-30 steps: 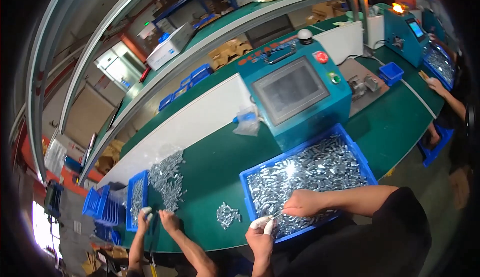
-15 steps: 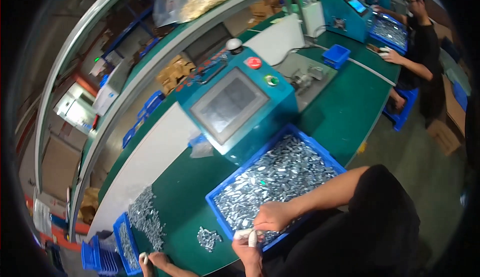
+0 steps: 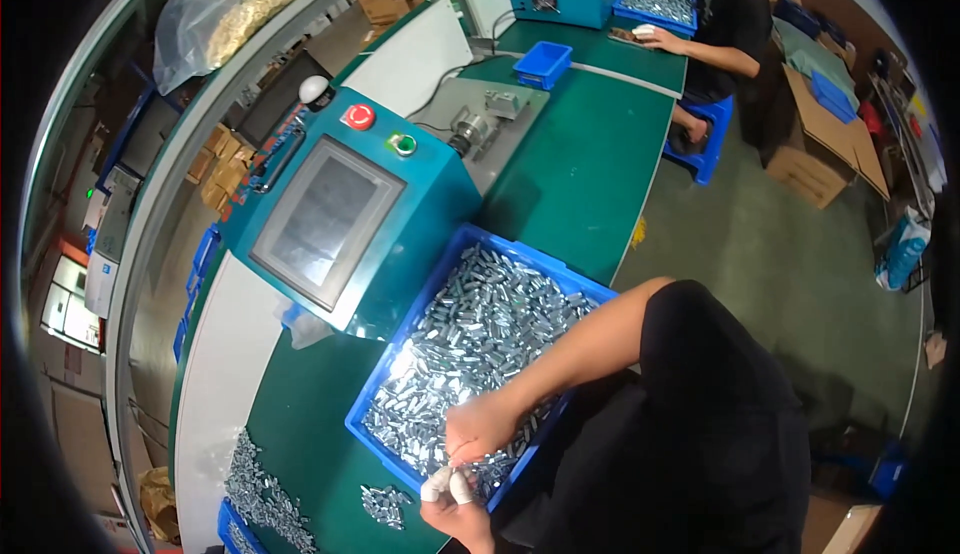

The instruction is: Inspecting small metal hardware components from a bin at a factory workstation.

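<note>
My right hand (image 3: 484, 428) reaches over the near corner of a blue tray (image 3: 398, 471) heaped with small shiny metal pieces (image 3: 500, 304). Its fingers are closed in a pinch and meet the fingertips of my left hand (image 3: 458, 516). White coverings wrap the thumb and a finger of that left hand, which is closed too. Whatever lies between the fingertips is too small and hidden to name. On the green table (image 3: 330, 404), left of my hands, lies a small pile of metal pieces (image 3: 386, 506).
A teal machine with a screen (image 3: 330, 224) stands behind the tray. More metal pieces (image 3: 262, 494) spread at the lower left beside a blue bin (image 3: 236, 529). A small blue box (image 3: 543, 64) sits farther back. At the upper right a co-worker (image 3: 725, 24) sits by another filled tray (image 3: 655, 4).
The view has swung right, so the scene sits farther left. My hands stay pinched together at the tray corner. The other person's hands at the lower left have left the picture.
</note>
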The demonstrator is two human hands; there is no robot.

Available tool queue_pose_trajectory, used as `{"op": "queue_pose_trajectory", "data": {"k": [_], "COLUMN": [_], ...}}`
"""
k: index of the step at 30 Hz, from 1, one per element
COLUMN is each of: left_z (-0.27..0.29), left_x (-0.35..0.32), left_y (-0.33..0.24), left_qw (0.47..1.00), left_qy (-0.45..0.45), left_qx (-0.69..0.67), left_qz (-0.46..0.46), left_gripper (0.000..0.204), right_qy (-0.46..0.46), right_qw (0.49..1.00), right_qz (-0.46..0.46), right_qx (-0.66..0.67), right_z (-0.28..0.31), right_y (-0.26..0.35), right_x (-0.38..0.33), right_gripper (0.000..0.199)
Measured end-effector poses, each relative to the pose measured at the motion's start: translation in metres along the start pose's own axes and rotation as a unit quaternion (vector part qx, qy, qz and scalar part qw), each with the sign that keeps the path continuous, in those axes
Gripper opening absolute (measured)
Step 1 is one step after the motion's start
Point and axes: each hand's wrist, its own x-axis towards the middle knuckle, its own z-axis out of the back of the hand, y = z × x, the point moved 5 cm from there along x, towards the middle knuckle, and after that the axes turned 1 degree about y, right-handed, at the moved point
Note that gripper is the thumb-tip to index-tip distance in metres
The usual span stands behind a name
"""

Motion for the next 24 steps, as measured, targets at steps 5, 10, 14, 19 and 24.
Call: {"op": "queue_pose_trajectory", "data": {"k": [5, 10, 14, 19, 24], "left_z": [0.025, -0.014, -0.057, -0.067, -0.048], "left_x": [0.0, 0.011, 0.023, 0.029, 0.023], "left_y": [0.004, -0.036, -0.012, -0.013, 0.005], "left_qw": [0.997, 0.896, 0.783, 0.797, 0.769], "left_qy": [-0.061, 0.143, 0.262, 0.263, 0.21], "left_qx": [0.016, 0.405, 0.557, 0.537, 0.603], "left_qz": [0.042, -0.116, -0.087, -0.088, 0.024], "left_gripper": [0.012, 0.065, 0.081, 0.084, 0.084], "right_qy": [-0.1, -0.271, -0.299, -0.283, -0.247], "right_qw": [0.993, 0.962, 0.95, 0.955, 0.969], "right_qz": [-0.053, -0.042, -0.09, -0.083, -0.003], "right_qx": [-0.017, 0.013, -0.02, 0.028, 0.014], "right_z": [0.026, 0.047, 0.064, 0.058, 0.042], "right_y": [-0.013, -0.019, -0.01, 0.007, 0.029], "right_x": [0.001, 0.003, -0.003, -0.001, -0.005], "right_gripper": [0.031, 0.033, 0.028, 0.031, 0.028]}}
